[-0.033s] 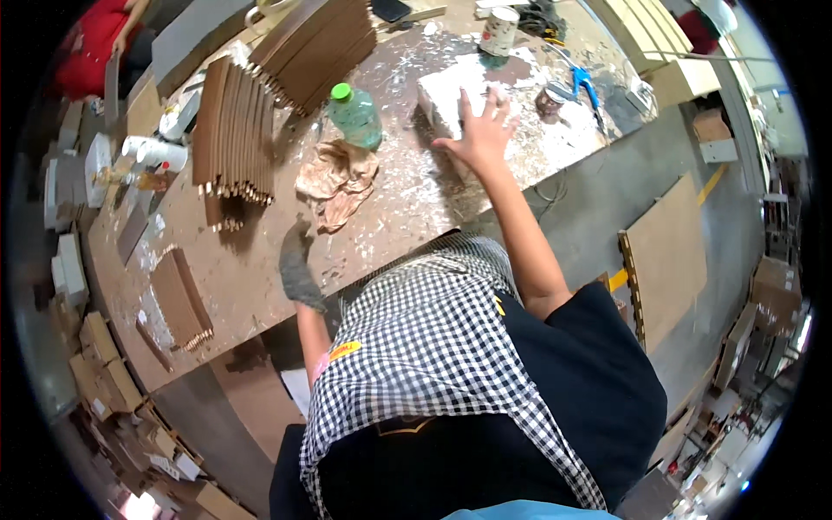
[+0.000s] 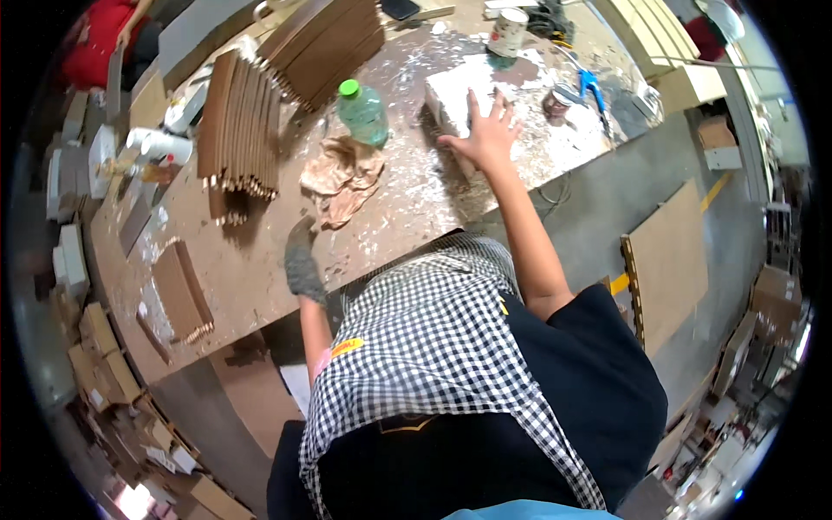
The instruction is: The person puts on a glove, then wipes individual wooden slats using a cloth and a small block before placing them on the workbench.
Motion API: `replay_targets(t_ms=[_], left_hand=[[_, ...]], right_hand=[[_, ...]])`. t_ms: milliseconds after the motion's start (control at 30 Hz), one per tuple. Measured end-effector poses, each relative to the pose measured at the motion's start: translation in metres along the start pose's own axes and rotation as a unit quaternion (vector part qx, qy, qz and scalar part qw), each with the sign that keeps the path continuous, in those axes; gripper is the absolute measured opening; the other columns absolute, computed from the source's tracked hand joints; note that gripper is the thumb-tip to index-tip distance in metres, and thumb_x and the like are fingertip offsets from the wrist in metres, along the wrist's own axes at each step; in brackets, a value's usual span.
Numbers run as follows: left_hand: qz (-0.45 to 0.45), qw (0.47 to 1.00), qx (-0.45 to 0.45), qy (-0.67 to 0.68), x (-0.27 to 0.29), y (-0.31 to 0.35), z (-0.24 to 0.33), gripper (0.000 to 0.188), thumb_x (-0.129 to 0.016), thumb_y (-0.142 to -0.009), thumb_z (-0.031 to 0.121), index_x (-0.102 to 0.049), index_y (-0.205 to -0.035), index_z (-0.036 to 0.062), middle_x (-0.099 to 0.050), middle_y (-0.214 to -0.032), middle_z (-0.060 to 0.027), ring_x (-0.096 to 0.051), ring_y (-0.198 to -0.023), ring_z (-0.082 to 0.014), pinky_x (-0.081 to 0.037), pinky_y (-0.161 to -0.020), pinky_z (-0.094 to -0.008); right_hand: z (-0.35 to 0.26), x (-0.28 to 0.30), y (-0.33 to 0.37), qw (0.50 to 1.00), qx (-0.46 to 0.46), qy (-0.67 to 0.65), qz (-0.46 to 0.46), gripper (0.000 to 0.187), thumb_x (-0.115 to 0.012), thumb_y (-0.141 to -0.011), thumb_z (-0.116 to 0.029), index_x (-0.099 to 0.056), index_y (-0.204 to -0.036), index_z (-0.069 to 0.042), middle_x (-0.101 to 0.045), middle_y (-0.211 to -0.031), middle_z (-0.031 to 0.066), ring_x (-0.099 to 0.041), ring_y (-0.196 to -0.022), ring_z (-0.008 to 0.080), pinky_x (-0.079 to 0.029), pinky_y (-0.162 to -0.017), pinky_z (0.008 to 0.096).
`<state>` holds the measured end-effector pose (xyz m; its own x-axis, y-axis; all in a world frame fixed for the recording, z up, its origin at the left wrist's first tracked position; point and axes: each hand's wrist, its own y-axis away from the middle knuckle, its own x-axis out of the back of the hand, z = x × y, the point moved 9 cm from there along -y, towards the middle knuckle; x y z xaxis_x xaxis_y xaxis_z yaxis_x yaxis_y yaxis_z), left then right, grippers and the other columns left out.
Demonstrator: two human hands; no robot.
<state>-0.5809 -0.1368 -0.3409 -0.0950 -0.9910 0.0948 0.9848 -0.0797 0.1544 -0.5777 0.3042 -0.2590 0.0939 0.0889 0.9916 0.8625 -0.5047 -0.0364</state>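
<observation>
My bare right hand is spread over a white-stained block on the workbench, fingers apart and nothing grasped. A grey glove covers my left hand, which is seen edge-on near the bench's front edge. Its fingers look stretched out, and no object shows in it. Just beyond those fingertips lies a crumpled sheet of brown paper. Behind the paper stands a green-tinted plastic bottle with a green cap.
Stacked brown strips and a larger brown stack occupy the left and back. A stained can, a small jar and a blue air gun are at right. A brown piece lies left; someone in red is far left.
The bench and its objects sit slightly farther right in the picture. My left hand's fingertips appear a little nearer the crumpled paper; my right hand stays spread at the block.
</observation>
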Motion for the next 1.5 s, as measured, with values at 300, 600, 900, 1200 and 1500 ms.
replay_targets(t_ms=[300,600,900,1200,1500], left_hand=[[0.004,0.809,-0.171,-0.562,-0.064,-0.026,0.027,0.059,-0.072,-0.079,0.043,-0.064,-0.129,0.0133,-0.053,-0.142,-0.0125,-0.038,-0.138,-0.0366,-0.028,-0.115,-0.0493],[-0.014,0.811,-0.100,-0.576,-0.055,-0.022,0.021,0.067,-0.073,-0.080,0.044,-0.058,-0.138,0.0157,-0.042,-0.151,-0.0135,-0.032,-0.141,-0.0386,-0.024,-0.118,-0.0491],[0.094,0.871,-0.087,-0.474,0.014,0.025,0.017,0.038,-0.074,-0.083,0.020,-0.068,-0.120,0.0121,-0.056,-0.137,-0.0167,-0.039,-0.138,-0.0394,-0.036,-0.112,-0.0483],[0.004,0.786,0.018,-0.618,0.078,0.013,0.012,0.047,-0.058,-0.091,0.044,-0.065,-0.127,0.0139,-0.057,-0.137,-0.0135,-0.045,-0.133,-0.0345,-0.031,-0.116,-0.0446],[-0.061,0.812,0.029,-0.580,0.073,0.001,-0.003,0.050,-0.053,-0.094,0.048,-0.064,-0.129,0.0137,-0.059,-0.136,-0.0153,-0.051,-0.129,-0.0329,-0.035,-0.113,-0.0419]], right_hand=[[0.008,-0.023,-0.014,0.998,0.001,-0.059,-0.009,0.091,-0.080,-0.068,-0.042,-0.041,-0.149,-0.023,-0.044,-0.138,0.0297,-0.050,-0.119,0.0489,-0.037,-0.100,0.0579],[0.020,-0.015,-0.011,0.997,0.035,-0.010,-0.062,0.103,-0.081,-0.064,-0.059,-0.037,-0.151,-0.025,-0.042,-0.142,0.0289,-0.046,-0.125,0.0486,-0.037,-0.101,0.0604],[-0.162,0.036,-0.061,0.884,0.328,-0.322,0.087,0.085,-0.078,-0.079,-0.052,-0.046,-0.143,-0.005,-0.050,-0.137,0.0263,-0.048,-0.126,0.0424,-0.041,-0.104,0.0475],[-0.206,0.006,-0.068,0.880,0.316,-0.354,0.008,0.036,-0.068,-0.093,-0.024,-0.056,-0.112,0.003,-0.066,-0.100,0.0235,-0.064,-0.091,0.0401,-0.049,-0.077,0.0440],[-0.177,0.028,-0.115,0.891,0.270,-0.312,0.190,0.021,-0.063,-0.093,-0.014,-0.054,-0.104,0.002,-0.058,-0.097,0.0235,-0.058,-0.092,0.0422,-0.046,-0.081,0.0471]])
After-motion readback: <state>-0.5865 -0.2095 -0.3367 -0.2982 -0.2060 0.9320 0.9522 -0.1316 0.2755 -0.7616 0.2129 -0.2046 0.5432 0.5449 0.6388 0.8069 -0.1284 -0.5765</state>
